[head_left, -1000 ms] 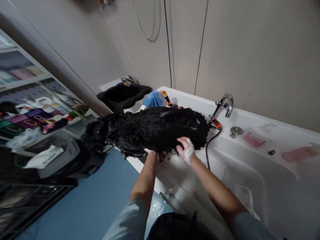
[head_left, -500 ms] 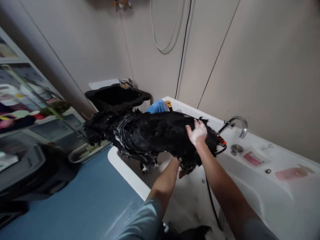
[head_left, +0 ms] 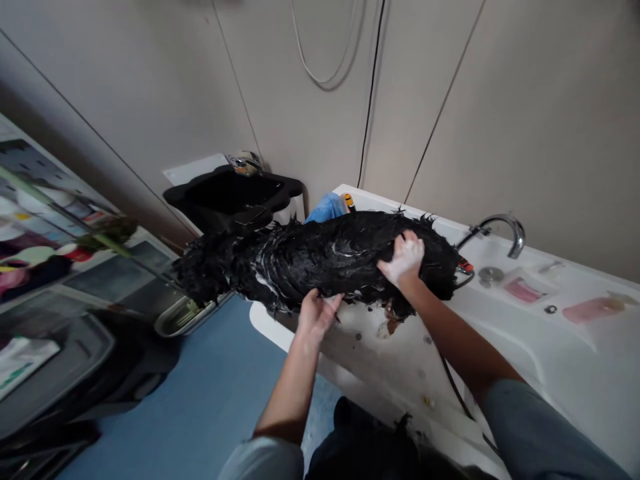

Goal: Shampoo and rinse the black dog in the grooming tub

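Note:
A wet black dog (head_left: 315, 257) with streaks of lather in its coat stands in the white tub (head_left: 373, 343), its head toward the left. My right hand (head_left: 406, 257), covered in white suds, presses on its back near the right end, fingers apart in the fur. Lower down, my left hand (head_left: 317, 319) rests against the near side of its belly, thumb and fingers spread. Brown fur shows on a leg (head_left: 389, 323) below my right hand. Much of the legs is hidden by the body.
A chrome faucet (head_left: 515, 233) and pink bottle (head_left: 595, 310) are on the tub's right side. A blue cloth (head_left: 326, 207) lies behind the dog. The black basin (head_left: 233, 193) stands at back left, shelves (head_left: 100, 267) at left. A dark hose (head_left: 455, 383) runs down the tub.
My left hand has come out from under the dog and moved left to its near side. My right hand stays on the back. The view has shifted slightly.

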A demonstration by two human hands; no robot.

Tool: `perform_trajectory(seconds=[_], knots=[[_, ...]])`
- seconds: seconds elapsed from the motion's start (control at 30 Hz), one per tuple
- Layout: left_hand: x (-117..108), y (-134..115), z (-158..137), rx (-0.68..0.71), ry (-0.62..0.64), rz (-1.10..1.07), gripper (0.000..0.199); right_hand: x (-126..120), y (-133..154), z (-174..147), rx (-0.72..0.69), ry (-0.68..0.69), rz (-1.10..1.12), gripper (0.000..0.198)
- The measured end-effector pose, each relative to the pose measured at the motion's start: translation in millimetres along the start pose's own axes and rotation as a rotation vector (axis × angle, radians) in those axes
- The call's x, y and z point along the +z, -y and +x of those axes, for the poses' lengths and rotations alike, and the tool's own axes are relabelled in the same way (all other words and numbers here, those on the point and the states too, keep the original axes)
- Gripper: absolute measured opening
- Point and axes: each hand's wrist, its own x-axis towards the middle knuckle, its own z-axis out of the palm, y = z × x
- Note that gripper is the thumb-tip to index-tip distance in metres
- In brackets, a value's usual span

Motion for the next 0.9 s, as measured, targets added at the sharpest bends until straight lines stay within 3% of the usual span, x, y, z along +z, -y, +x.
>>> perform_trajectory(seconds=[0.07, 0.13, 0.2, 0.23, 0.3, 0.33, 0.4, 0.47, 0.5, 0.57, 0.63, 0.7, 0.77, 0.83, 0.9], knots=[[-15.2, -38.1, -9.1, 0.192, -0.014, 0.282, 0.025, 11.7, 72.0, 9.5, -0.135, 0.047, 0.016, 0.069], [-27.2, -80.5, -9.3, 0.5, -0.16, 0.738, 0.026, 29.6, 147.6, 4.7, -0.363, 0.186, 0.075, 0.06], [-33.5, -119.7, 2.1, 0.765, -0.417, 1.125, 0.025, 40.3, 186.2, -6.5, -0.592, 0.305, 0.145, 0.05], [-33.6, -135.4, 11.1, 0.809, -0.508, 1.254, 0.026, 39.8, 183.7, -10.3, -0.65, 0.333, 0.165, 0.049], [-24.5, -155.4, 31.1, 0.801, -0.563, 1.441, 0.031, 26.1, 135.3, -8.9, -0.588, 0.301, 0.179, 0.052], [-13.9, -159.0, 40.2, 0.788, -0.521, 1.521, 0.035, 13.9, 95.0, -3.6, -0.451, 0.231, 0.187, 0.059], [21.3, -152.4, 53.1, 0.804, -0.337, 1.689, 0.041, -14.9, 5.1, 13.0, -0.069, 0.091, 0.186, 0.065], [73.1, -128.5, 56.9, 0.861, -0.108, 1.825, 0.046, -38.6, -64.8, 31.0, 0.319, 0.086, 0.201, 0.054], [102.0, -111.0, 55.2, 0.878, -0.009, 1.855, 0.047, -45.1, -83.7, 38.8, 0.464, 0.116, 0.228, 0.051], [154.6, -69.7, 46.1, 0.935, 0.194, 1.85, 0.048, -45.4, -87.1, 51.1, 0.549, 0.141, 0.352, 0.04], [185.4, -31.9, 32.5, 1.059, 0.369, 1.794, 0.049, -33.6, -62.3, 59.9, 0.355, 0.094, 0.537, 0.025], [184.6, -14.3, 21.6, 1.168, 0.442, 1.715, 0.051, -19.3, -43.9, 66.1, 0.201, 0.11, 0.632, 0.015], [157.5, -25.9, 20.4, 1.203, 0.373, 1.678, 0.054, -10.3, -58.0, 68.4, 0.079, 0.086, 0.69, 0.022], [122.0, -60.9, 29.3, 1.126, 0.097, 1.73, 0.055, -7.1, -104.6, 63.4, 0.15, 0.004, 0.755, 0.025], [97.0, -99.9, 40.7, 0.911, -0.152, 1.852, 0.047, -2.7, -160.8, 46.8, 0.357, -0.105, 0.827, 0.02]])
